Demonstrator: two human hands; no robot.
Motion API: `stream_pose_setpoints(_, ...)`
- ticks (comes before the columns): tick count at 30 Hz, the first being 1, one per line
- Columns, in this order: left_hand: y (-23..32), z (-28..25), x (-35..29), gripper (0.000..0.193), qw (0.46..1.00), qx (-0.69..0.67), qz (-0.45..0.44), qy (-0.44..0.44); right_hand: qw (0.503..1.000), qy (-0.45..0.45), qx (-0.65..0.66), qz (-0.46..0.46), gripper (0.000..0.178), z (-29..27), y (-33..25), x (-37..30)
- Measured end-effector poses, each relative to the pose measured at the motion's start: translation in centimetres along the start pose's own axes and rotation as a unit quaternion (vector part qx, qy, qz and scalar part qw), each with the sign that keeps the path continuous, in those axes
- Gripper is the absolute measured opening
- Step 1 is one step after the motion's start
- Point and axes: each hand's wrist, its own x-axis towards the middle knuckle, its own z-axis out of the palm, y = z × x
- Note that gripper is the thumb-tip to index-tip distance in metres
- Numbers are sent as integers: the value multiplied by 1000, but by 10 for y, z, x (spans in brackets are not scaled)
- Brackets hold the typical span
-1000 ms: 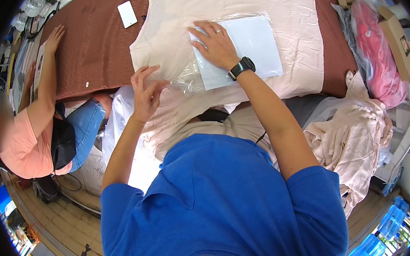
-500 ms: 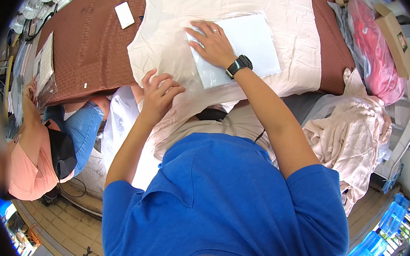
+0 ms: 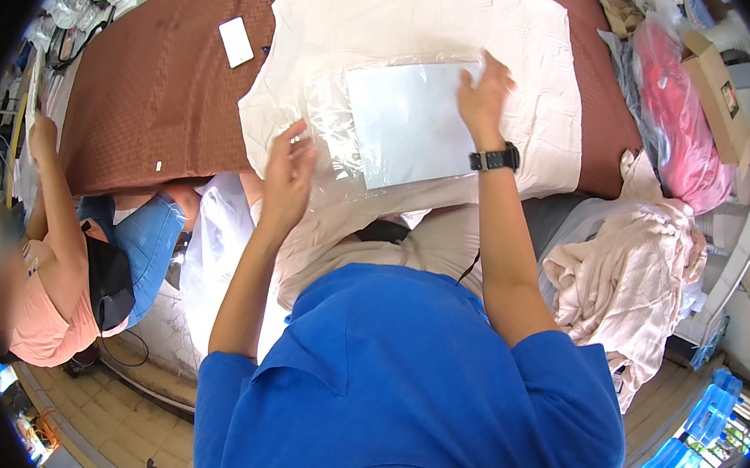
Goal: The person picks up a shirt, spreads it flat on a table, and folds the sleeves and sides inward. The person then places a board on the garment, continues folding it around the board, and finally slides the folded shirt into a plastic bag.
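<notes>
A pale pink sleeveless garment (image 3: 532,95) lies spread over the brown-covered table. On top of it rests a light bluish-white rectangular sheet (image 3: 406,124), with a clear plastic bag (image 3: 332,117) around it or under it; I cannot tell which. My right hand (image 3: 484,100), a black watch on its wrist, is at the sheet's right edge with thumb and fingers apart; whether it touches the bag is unclear. Left of the bag, my left hand (image 3: 288,175) hovers over the garment, fingers apart and slightly blurred. Neither hand visibly holds anything.
A white phone-like slab (image 3: 236,42) lies on the brown table cover (image 3: 149,102). A pile of pale pink cloth (image 3: 627,256) sits at my right, near pink bagged goods (image 3: 672,110) and a cardboard box (image 3: 715,97). At left, another person (image 3: 59,288) handles a flat item.
My right hand has moved off the sheet's left part to its right edge. The sheet lies straighter, and more clear plastic shows to its left. My left hand has shifted slightly.
</notes>
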Motion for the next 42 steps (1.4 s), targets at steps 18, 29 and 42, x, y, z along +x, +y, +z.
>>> stream_pose_setpoints(18,2,68,78,33,976,-175,-130,4,977,137,150,62,13,-34,34,35)
stream_pose_setpoints(29,-4,58,98,27,998,-48,-49,5,916,41,-398,15,29,-324,283,134)
stream_pose_setpoints(42,-15,33,88,28,995,-12,-100,14,769,-55,-626,117,39,-415,327,67)
